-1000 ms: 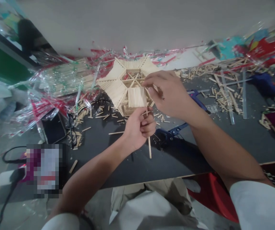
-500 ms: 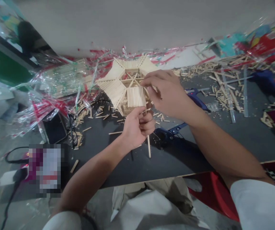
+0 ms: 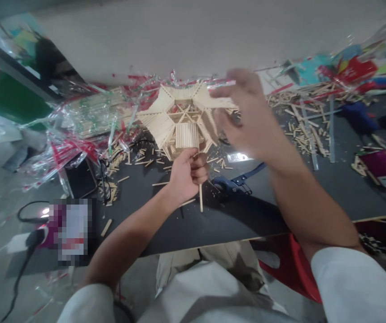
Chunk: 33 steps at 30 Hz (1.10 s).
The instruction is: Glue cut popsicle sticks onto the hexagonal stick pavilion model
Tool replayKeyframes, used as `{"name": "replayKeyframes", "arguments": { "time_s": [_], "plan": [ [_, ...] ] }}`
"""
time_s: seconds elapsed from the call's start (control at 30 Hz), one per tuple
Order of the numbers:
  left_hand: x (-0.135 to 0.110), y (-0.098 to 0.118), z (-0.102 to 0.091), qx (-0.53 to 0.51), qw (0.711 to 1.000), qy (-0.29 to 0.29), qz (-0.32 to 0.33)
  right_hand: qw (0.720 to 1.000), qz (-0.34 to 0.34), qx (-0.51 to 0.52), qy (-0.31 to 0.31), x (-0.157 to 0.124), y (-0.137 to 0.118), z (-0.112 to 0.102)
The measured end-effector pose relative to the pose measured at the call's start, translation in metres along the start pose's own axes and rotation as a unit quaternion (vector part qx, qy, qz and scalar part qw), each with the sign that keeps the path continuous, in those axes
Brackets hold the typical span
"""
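Note:
A model of pale wooden sticks (image 3: 186,135) stands on the table, with flared, fanned roof panels around an open lattice of crossed sticks. My left hand (image 3: 186,177) is just below its front edge, shut around a thin wooden stick (image 3: 200,197) whose end pokes down past my fist. My right hand (image 3: 250,116) is raised over the model's right side. It is motion-blurred, with thumb and fingers apart and nothing visible in them.
The black tabletop (image 3: 247,220) is littered with loose stick pieces (image 3: 304,137). Crumpled clear and red plastic wrap (image 3: 85,116) lies behind and left of the model. A blue tool (image 3: 231,183) sits just right of my left hand. Glasses (image 3: 103,179) lie at left.
My right hand has lifted up and away from the model, its fingers spreading apart. My left hand still grips the stick, and the whole view has shifted slightly.

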<state>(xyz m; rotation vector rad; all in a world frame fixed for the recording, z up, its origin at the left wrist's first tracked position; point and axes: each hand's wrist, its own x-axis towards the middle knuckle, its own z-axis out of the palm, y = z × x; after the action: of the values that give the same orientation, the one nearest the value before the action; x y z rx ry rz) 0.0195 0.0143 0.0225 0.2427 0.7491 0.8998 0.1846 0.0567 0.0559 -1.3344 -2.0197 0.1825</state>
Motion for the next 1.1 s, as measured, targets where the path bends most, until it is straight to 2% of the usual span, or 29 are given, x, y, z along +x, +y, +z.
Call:
{"name": "replayKeyframes", "arguments": {
  "time_s": [0.13, 0.23, 0.37, 0.47, 0.57, 0.7, 0.87, 0.97, 1.03, 1.1],
  "plan": [
    [-0.004, -0.002, -0.001, 0.015, 1.000, 0.006, 0.009, 0.998, 0.054, -0.018, 0.015, -0.016, -0.013, -0.051],
    [-0.011, -0.009, -0.004, 0.029, 0.999, 0.018, 0.016, 0.999, 0.041, -0.017, 0.008, -0.048, -0.006, -0.065],
    [-0.024, -0.020, -0.013, 0.066, 0.997, 0.027, 0.018, 0.996, 0.030, -0.009, -0.085, -0.114, 0.020, -0.055],
    [-0.031, -0.027, -0.022, 0.103, 0.994, 0.019, 0.018, 0.975, 0.034, -0.014, -0.219, -0.161, 0.040, -0.039],
    [-0.036, -0.033, -0.028, 0.143, 0.990, 0.013, 0.013, 0.958, 0.005, -0.053, -0.283, -0.187, 0.056, -0.024],
    [-0.039, -0.040, -0.028, 0.196, 0.980, 0.000, 0.009, 0.954, -0.047, -0.128, -0.266, -0.186, 0.066, -0.011],
    [-0.034, -0.040, -0.029, 0.235, 0.972, -0.004, 0.032, 0.926, -0.054, -0.239, -0.286, -0.169, 0.049, -0.011],
    [-0.030, -0.034, -0.032, 0.266, 0.962, 0.011, 0.056, 0.918, 0.014, -0.250, -0.309, -0.159, 0.032, -0.018],
    [-0.028, -0.030, -0.034, 0.283, 0.956, 0.021, 0.069, 0.913, 0.101, -0.216, -0.330, -0.150, 0.020, -0.026],
    [-0.028, -0.028, -0.036, 0.299, 0.951, 0.035, 0.075, 0.896, 0.192, -0.150, -0.372, -0.139, 0.008, -0.035]
  ]
}}
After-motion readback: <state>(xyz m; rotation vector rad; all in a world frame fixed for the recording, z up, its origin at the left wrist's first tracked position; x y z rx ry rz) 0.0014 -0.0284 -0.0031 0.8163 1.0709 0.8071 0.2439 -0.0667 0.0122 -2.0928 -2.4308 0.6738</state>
